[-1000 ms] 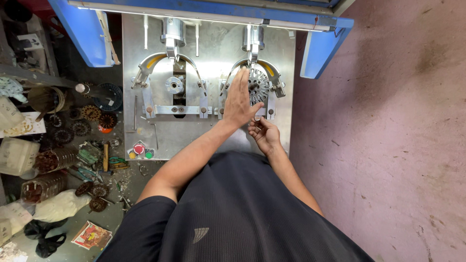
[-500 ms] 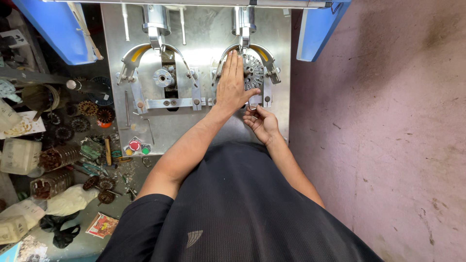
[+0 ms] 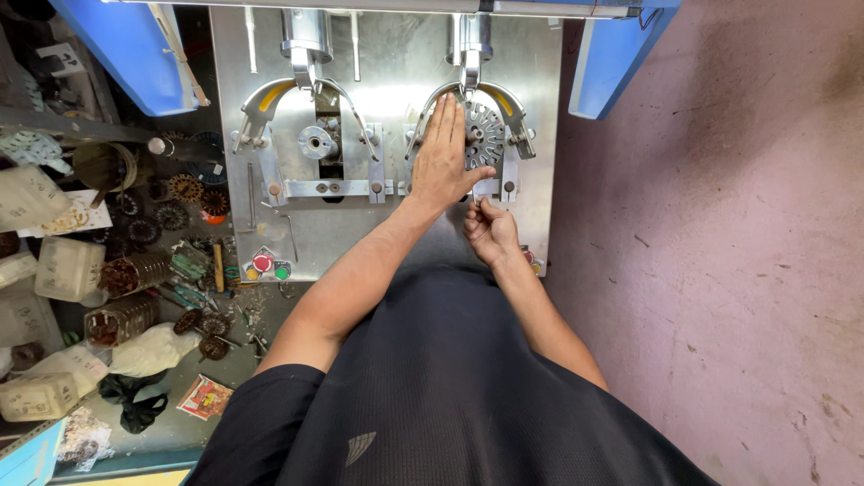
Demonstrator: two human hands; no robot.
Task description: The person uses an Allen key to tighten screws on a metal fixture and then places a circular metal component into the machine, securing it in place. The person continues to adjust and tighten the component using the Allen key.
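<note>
Head view, looking straight down over the person's dark shirt (image 3: 450,396) at a metal machine plate (image 3: 396,225) with blue housings (image 3: 126,63) at both upper corners. Left hand (image 3: 443,157) lies flat, palm down, on the right-hand station of the plate; its fingers (image 3: 447,117) are straight and pressed together, pointing away from the body, thumb spread to the right. Under and just right of that hand sits a round slotted metal disc (image 3: 486,135), silver-grey, with radial slots around its rim, like a stack of stamped laminations; the palm covers its left part. A curved metal arch with a yellow inner strip (image 3: 504,97) frames the disc from above. Right hand (image 3: 490,229) sits nearer the body, just below the disc, fingers curled and bunched toward the lower edge of the station; whether they pinch anything cannot be told. The left-hand station (image 3: 315,142) carries a bare round hub under a matching arch. Red and green buttons (image 3: 270,266) sit at the plate's lower left corner. Left of the machine, a cluttered desk (image 3: 180,432) holds copper-wound coils (image 3: 135,270), small dark rings and clear plastic containers (image 3: 67,268). To the right, a bare pinkish floor (image 3: 720,270).
</note>
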